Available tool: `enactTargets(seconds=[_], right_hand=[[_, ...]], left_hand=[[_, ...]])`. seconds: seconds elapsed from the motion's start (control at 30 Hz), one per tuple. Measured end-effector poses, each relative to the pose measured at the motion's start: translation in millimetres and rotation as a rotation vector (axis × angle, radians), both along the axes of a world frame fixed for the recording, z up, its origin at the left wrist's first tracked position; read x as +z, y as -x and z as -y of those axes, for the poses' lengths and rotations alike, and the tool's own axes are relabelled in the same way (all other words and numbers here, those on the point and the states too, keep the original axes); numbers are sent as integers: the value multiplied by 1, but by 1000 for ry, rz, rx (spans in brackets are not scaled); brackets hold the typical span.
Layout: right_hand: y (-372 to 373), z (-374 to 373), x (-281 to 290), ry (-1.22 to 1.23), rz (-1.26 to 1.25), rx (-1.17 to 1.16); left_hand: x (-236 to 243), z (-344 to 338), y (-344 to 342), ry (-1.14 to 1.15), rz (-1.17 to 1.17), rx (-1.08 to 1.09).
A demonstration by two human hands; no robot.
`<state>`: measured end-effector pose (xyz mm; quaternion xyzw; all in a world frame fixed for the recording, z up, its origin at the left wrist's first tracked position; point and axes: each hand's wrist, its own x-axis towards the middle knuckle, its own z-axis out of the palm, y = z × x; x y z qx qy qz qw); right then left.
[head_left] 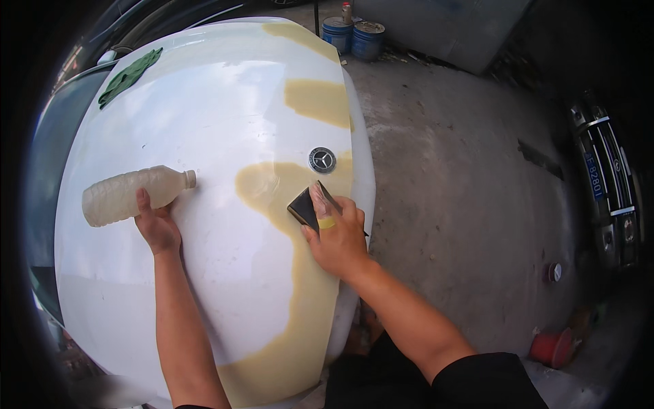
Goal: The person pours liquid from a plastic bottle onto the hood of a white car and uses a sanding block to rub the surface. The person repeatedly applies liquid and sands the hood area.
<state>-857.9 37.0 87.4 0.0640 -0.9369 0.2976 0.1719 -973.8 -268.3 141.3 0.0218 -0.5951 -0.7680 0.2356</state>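
Note:
In my left hand [157, 222] is a clear ribbed plastic bottle [129, 196] of cloudy whitish liquid, lying nearly level with its neck to the right. My fingers curl round its underside. My right hand [340, 237] presses a piece of black sandpaper [304, 207] onto the car's white bonnet [225, 286]; a block inside the paper cannot be made out. One right finger is wrapped in clear film and yellow tape. Beneath and around the sandpaper spreads a pale yellow filler patch [306, 307], running along the bonnet's right edge. A round badge [322, 160] sits just beyond my right hand.
A green cloth [131, 78] lies at the bonnet's far left. More yellow filler [317, 102] shows farther along. Blue buckets [368, 39] stand on the concrete floor [436, 177] at the back. Another car's front [608, 177] is at the right, a red container [552, 347] lower right.

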Motion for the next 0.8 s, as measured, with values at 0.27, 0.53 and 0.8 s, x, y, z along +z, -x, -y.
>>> enactTargets(seconds=[0.27, 0.53, 0.8], right_hand=[[-25, -12, -10, 50, 82, -130], [-42, 7, -12, -48, 2, -38], [29, -74, -22, -13, 17, -96]], left_hand=[[-2, 6, 3, -5, -22, -10], [-4, 14, 2, -13, -24, -27], [-1, 4, 3, -30, 7, -23]])
